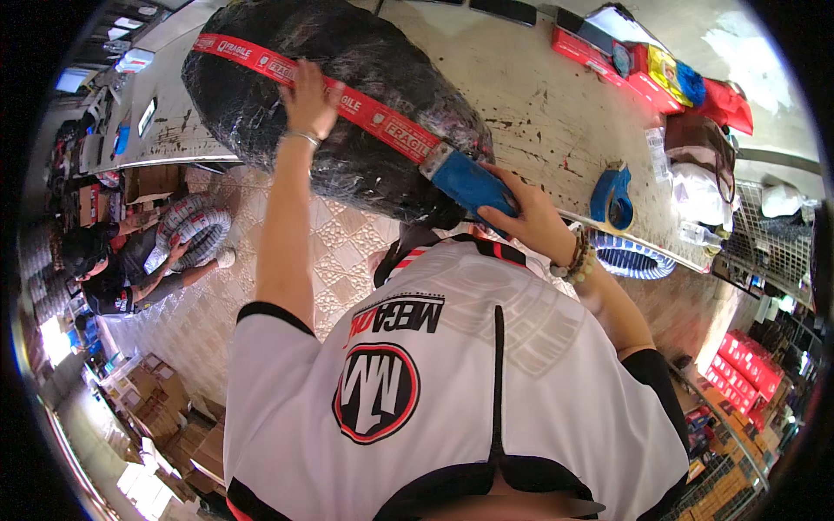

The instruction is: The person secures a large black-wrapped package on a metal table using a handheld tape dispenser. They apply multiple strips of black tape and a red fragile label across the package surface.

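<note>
A bulky package wrapped in black stretch film (365,52) lies on the worktable (534,124) and hangs past its near edge. Red tape printed with a fragile warning (384,129) runs diagonally across it. My left hand (311,104) rests on this tape with fingers apart, holding nothing. In my right hand (521,211) is a blue tape dispenser (468,182). The dispenser's metal end touches or sits just above the film, where the red tape meets it. My palm hides the dispenser's rear.
Another blue tape dispenser (603,189) stands near the table's right edge. Red boxes (589,55) and a brown bag (697,143) lie farther back. At left a co-worker (111,267) holds wrapped tyre-like rings (195,228). Cardboard boxes (153,397) are stacked lower left.
</note>
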Motion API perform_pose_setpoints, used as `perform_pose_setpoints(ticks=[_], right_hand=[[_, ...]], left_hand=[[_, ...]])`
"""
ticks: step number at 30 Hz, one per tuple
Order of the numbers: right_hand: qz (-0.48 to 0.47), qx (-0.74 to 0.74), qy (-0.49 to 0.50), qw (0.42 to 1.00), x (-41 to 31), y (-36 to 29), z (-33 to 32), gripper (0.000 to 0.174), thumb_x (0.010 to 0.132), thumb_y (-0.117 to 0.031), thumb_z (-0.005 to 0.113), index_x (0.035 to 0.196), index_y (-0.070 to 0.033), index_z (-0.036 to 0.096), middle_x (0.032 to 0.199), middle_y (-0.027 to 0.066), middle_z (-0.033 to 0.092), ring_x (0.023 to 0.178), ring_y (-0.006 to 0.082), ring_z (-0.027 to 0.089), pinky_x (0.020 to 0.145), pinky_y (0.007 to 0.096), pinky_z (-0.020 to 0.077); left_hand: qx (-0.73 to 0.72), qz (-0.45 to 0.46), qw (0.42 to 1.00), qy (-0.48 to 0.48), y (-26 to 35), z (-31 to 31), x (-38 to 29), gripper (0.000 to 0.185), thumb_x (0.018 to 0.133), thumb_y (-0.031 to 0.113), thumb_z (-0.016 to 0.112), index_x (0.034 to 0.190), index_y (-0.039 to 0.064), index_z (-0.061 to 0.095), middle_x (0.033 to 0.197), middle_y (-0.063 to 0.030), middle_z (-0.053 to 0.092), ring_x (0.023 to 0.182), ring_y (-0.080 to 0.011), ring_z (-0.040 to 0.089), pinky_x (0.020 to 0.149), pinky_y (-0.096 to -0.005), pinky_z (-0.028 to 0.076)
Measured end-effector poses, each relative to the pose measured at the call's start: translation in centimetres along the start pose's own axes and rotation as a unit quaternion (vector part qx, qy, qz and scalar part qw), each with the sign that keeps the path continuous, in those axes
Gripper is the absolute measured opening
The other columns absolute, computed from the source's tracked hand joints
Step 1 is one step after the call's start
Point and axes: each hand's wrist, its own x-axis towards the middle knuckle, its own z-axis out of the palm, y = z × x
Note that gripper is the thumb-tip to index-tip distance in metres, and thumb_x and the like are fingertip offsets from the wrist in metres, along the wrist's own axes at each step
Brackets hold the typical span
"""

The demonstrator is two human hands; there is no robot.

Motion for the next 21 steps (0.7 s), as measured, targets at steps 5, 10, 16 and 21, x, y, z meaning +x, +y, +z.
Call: perform_pose_setpoints(ticks=[5,10,16,21], right_hand=[[-0.025,0.024,0.026,0.999,-0.1,1.8,0.5,0.062,0.085,-0.034,0.069,0.138,-0.009,0.046,0.084,0.0196,0.067,0.067,0.0294,0.068,0.066,0.0383,0.0533],[-0.132,0.023,0.063,0.989,-2.0,5.1,1.1,0.060,0.088,-0.031,0.069,0.139,-0.011,0.045,0.078,0.0146,0.069,0.058,0.0210,0.068,0.055,0.0301,0.0515],[-0.072,-0.002,0.063,0.995,-6.6,15.4,1.3,0.066,0.085,-0.041,0.069,0.142,-0.018,0.044,0.080,0.0182,0.069,0.067,0.0327,0.069,0.065,0.0399,0.0539],[0.010,-0.039,0.042,0.998,-7.6,20.7,2.7,0.067,0.084,-0.050,0.066,0.141,-0.022,0.044,0.078,0.0179,0.068,0.074,0.0371,0.067,0.067,0.0447,0.0526]], left_hand=[[-0.187,0.052,0.975,-0.105,8.0,-1.7,-3.6,0.076,0.097,0.059,0.035,0.152,0.007,0.026,0.159,-0.0213,0.016,0.148,-0.0355,0.013,0.119,-0.0473,0.012],[-0.165,0.016,0.984,-0.064,8.9,-2.0,-3.9,0.076,0.092,0.062,0.046,0.151,0.015,0.033,0.157,-0.0235,0.020,0.147,-0.0354,0.017,0.118,-0.0467,0.014],[-0.143,-0.001,0.986,-0.087,9.5,-2.6,-3.8,0.080,0.088,0.063,0.054,0.152,0.020,0.032,0.158,-0.0225,0.019,0.148,-0.0320,0.016,0.118,-0.0510,0.009],[-0.171,0.007,0.981,-0.095,8.1,-1.5,-3.7,0.076,0.090,0.060,0.052,0.152,0.022,0.031,0.158,-0.0213,0.019,0.148,-0.0318,0.017,0.118,-0.0506,0.007]])
